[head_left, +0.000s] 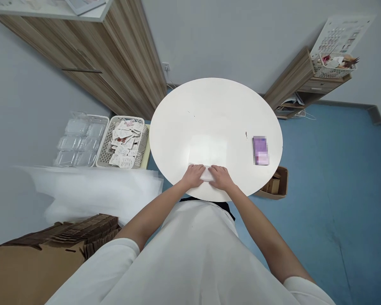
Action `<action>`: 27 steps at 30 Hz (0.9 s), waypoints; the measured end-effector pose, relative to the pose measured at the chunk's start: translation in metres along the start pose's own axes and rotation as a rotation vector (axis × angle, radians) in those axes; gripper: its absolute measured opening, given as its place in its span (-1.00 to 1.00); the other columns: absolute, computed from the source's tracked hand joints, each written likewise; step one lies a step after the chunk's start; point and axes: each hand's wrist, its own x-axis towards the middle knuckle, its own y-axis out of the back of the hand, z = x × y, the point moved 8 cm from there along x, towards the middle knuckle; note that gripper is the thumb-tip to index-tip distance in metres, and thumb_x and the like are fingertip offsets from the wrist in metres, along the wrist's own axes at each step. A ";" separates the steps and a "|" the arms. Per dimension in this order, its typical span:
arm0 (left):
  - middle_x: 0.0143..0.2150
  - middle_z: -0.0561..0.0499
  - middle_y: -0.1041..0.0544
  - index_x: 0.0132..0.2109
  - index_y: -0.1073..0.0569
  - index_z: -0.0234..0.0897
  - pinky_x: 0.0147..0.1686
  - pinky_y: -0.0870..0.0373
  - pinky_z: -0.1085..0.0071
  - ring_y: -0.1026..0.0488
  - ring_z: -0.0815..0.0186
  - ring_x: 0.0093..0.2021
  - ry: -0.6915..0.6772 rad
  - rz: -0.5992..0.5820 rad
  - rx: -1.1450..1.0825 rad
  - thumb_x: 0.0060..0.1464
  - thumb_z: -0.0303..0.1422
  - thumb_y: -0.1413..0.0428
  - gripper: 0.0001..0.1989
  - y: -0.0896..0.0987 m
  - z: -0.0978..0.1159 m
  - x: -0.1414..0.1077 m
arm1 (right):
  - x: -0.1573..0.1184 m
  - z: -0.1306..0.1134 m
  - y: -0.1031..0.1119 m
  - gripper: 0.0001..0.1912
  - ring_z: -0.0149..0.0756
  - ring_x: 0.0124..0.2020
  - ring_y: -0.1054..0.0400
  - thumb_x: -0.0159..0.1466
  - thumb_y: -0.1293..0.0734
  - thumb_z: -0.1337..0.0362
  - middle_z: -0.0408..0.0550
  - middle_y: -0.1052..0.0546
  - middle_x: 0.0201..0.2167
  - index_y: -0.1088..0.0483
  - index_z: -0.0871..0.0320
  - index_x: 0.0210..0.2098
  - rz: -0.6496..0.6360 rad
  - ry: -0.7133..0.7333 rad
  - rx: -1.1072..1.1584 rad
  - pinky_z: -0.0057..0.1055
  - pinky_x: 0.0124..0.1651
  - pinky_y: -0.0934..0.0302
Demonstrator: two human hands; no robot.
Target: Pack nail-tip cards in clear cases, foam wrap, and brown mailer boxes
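Both hands at the near edge of the round white bench [216, 110]. White sheet-like piece [207, 174] lies on it between them: left hand [193, 175] on one end, right hand [221, 177] on the other, fingers bent, thumbs inward. Can't tell from here if either hand grips it or just presses. Purple item [260, 148], blurred, sits on the bench off to the right. White basket [142, 144] of printed cards [123, 142] just beside the bench, left; clear plastic boxes [78, 144] beyond it.

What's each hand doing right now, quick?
Left hand: on the white item, left side; whether gripping, can't tell.
Right hand: on its right side; grip can't be told either.
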 end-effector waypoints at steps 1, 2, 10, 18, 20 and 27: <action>0.02 -0.13 -0.33 0.01 -0.22 -0.26 0.02 -0.02 0.19 -0.26 0.15 -0.01 -0.016 -0.010 -0.004 -0.13 -0.30 -0.06 -0.51 0.000 0.003 -0.004 | -0.004 -0.002 -0.001 -0.42 -0.07 0.02 -0.14 0.01 -0.32 0.19 0.11 -0.26 0.05 -0.15 0.13 0.02 -0.029 0.010 0.014 -0.15 0.03 0.07; -0.03 -0.12 -0.36 -0.01 -0.25 -0.26 0.02 -0.01 0.18 -0.29 0.15 -0.05 -0.032 -0.023 -0.008 -0.14 -0.29 -0.07 -0.53 -0.001 0.006 -0.009 | -0.008 -0.004 -0.003 -0.42 -0.08 -0.01 -0.16 0.00 -0.33 0.15 0.09 -0.29 0.02 -0.17 0.12 0.01 -0.061 0.018 0.033 -0.16 0.02 0.05; -0.13 -0.03 -0.45 -0.07 -0.35 -0.18 -0.03 -0.09 0.22 -0.36 0.17 -0.10 -0.063 -0.128 -0.131 -0.08 -0.17 -0.02 -0.61 0.003 0.008 -0.017 | -0.013 0.007 0.000 -0.47 -0.09 0.03 -0.16 0.00 -0.32 -0.01 -0.01 -0.33 0.00 -0.31 0.03 -0.06 -0.201 -0.058 0.260 -0.15 0.04 0.00; -0.17 -0.05 -0.47 -0.20 -0.44 -0.23 -0.21 -0.25 0.38 -0.38 0.20 -0.17 0.133 -0.051 -0.433 -0.01 -0.17 0.02 -0.69 0.028 -0.038 -0.002 | 0.000 0.043 0.015 -0.68 -0.23 -0.19 -0.31 0.07 -0.26 0.02 -0.08 -0.48 -0.24 -0.43 0.07 -0.28 -0.103 -0.348 0.715 -0.32 -0.15 -0.16; -0.27 -0.04 -0.48 -0.25 -0.43 -0.25 -0.29 -0.25 0.39 -0.39 0.22 -0.25 0.234 -0.016 -0.476 0.00 -0.20 0.03 -0.74 0.027 -0.056 -0.003 | 0.002 0.054 0.018 -0.69 -0.24 -0.23 -0.32 0.07 -0.25 0.02 -0.09 -0.49 -0.28 -0.43 0.09 -0.34 -0.026 -0.420 0.711 -0.34 -0.20 -0.16; -0.52 0.06 -0.35 -0.51 -0.28 -0.26 -0.49 -0.18 0.45 -0.30 0.35 -0.47 0.464 0.096 -0.513 -0.04 -0.29 0.00 -0.83 0.008 -0.092 -0.003 | 0.009 0.078 0.014 -0.78 -0.28 -0.19 -0.30 0.08 -0.24 0.14 -0.09 -0.47 -0.24 -0.38 0.10 -0.32 0.193 -0.560 0.727 -0.35 -0.16 -0.16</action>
